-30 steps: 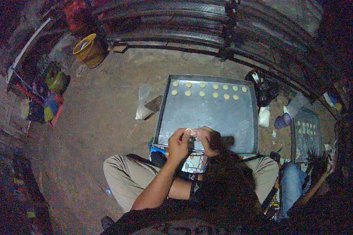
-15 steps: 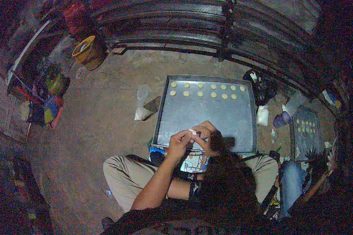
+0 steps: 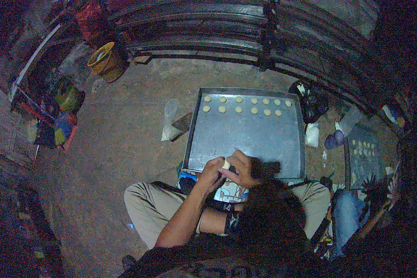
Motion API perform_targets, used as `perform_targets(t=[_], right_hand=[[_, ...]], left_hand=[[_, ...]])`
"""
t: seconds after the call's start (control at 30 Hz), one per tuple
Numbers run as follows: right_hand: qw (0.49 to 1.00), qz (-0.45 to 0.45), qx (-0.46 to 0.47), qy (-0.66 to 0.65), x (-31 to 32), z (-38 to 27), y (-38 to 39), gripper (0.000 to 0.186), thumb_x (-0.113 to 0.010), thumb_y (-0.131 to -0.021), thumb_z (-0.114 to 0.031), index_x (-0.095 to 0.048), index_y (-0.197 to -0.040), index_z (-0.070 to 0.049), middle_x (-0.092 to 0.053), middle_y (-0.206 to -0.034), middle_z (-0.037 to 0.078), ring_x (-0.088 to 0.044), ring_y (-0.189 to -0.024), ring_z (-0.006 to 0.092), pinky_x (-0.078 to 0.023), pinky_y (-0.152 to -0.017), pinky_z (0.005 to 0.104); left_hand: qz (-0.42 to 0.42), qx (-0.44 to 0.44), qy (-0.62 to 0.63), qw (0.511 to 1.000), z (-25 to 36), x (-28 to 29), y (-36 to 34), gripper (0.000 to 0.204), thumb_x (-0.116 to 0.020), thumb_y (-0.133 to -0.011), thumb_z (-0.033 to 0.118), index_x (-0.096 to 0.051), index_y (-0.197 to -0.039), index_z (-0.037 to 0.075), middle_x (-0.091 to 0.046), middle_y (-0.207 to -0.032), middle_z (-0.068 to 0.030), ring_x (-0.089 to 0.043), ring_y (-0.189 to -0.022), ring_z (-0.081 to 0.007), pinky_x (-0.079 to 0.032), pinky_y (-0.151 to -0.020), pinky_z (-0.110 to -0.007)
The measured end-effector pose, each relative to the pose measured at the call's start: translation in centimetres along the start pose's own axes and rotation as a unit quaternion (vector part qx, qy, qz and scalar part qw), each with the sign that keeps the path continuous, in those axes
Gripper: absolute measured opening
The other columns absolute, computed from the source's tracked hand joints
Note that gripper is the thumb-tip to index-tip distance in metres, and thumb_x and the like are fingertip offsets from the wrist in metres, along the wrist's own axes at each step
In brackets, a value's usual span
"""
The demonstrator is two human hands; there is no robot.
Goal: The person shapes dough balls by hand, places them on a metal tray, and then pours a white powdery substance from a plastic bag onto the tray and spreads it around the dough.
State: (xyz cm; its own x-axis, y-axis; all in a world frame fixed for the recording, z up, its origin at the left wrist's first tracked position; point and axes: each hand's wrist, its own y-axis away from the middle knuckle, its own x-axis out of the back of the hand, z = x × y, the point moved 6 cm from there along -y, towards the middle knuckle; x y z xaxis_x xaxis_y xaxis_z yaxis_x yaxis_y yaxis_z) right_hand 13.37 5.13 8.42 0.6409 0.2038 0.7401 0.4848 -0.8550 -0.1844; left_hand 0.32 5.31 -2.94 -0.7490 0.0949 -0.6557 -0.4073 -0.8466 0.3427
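My left hand and my right hand meet over the near edge of a large metal tray, both with fingers closed on a small pale lump of dough. Two rows of small flat pale dough rounds lie on the far part of that tray. Below my hands, between my crossed legs, is a white surface with a coloured pattern, partly hidden by my forearm and a dark shadow.
A yellow bucket, a bag of white powder, coloured brushes, a white bag and a purple container surround me on the concrete floor. At right, someone's jeans-clad leg is beside a second tray. Dark racks line the back.
My two hands have moved slightly down, with the fingers of my right hand shifting around the dough between them. The rows on the tray look the same.
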Motion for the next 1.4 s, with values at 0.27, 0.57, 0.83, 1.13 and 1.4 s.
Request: perform_targets(t=[0.27,0.57,0.83,1.13,1.4], right_hand=[[0.985,0.080,0.143,0.052,0.9,-0.7,0.4,0.016,-0.071,-0.088,-0.015,-0.064,-0.091,-0.001,-0.056,-0.082,0.013,-0.062,-0.067,0.0312,-0.051,-0.058,0.0396],[0.980,0.181,0.054,-0.057,0.6,1.0,0.2,0.022,-0.061,-0.097,-0.012,-0.067,-0.113,0.002,-0.068,-0.092,0.014,-0.067,-0.077,0.0283,-0.054,-0.068,0.0365],[0.924,0.037,-0.165,-0.342,-1.5,2.5,0.1,0.029,-0.058,-0.101,-0.023,-0.063,-0.118,0.001,-0.071,-0.094,0.008,-0.063,-0.074,0.0131,-0.053,-0.067,0.0281],[0.957,0.167,-0.139,-0.189,1.1,3.4,0.5,0.036,-0.055,-0.101,-0.035,-0.068,-0.102,-0.002,-0.065,-0.077,0.006,-0.057,-0.068,0.0121,-0.047,-0.063,0.0318],[0.918,0.100,-0.209,-0.322,-3.6,6.8,1.0,0.051,-0.044,-0.104,-0.048,-0.067,-0.099,-0.003,-0.063,-0.071,0.005,-0.058,-0.064,0.0144,-0.045,-0.062,0.0307]], left_hand=[[-0.031,-0.013,-0.042,0.999,1.1,-3.3,0.7,0.044,-0.051,-0.102,0.049,-0.062,-0.098,0.007,-0.066,-0.087,-0.0053,-0.064,-0.077,-0.0155,-0.053,-0.066,-0.030],[0.126,-0.224,-0.293,0.921,4.5,-2.4,1.3,0.016,-0.066,-0.096,0.015,-0.070,-0.105,0.002,-0.066,-0.089,-0.0036,-0.060,-0.082,-0.0125,-0.047,-0.074,-0.026],[0.131,-0.385,-0.483,0.775,6.5,-6.4,3.4,0.023,-0.061,-0.094,0.007,-0.071,-0.114,0.001,-0.061,-0.094,-0.0111,-0.061,-0.089,-0.0218,-0.049,-0.079,-0.032],[0.062,-0.248,-0.258,0.932,5.8,-6.7,2.5,0.047,-0.066,-0.092,0.008,-0.058,-0.138,0.007,-0.061,-0.107,-0.0069,-0.059,-0.100,-0.0182,-0.047,-0.091,-0.030],[0.134,-0.392,-0.414,0.810,6.2,-7.1,3.1,0.025,-0.070,-0.088,0.005,-0.071,-0.113,0.002,-0.063,-0.108,-0.0109,-0.061,-0.103,-0.0223,-0.049,-0.090,-0.032]])
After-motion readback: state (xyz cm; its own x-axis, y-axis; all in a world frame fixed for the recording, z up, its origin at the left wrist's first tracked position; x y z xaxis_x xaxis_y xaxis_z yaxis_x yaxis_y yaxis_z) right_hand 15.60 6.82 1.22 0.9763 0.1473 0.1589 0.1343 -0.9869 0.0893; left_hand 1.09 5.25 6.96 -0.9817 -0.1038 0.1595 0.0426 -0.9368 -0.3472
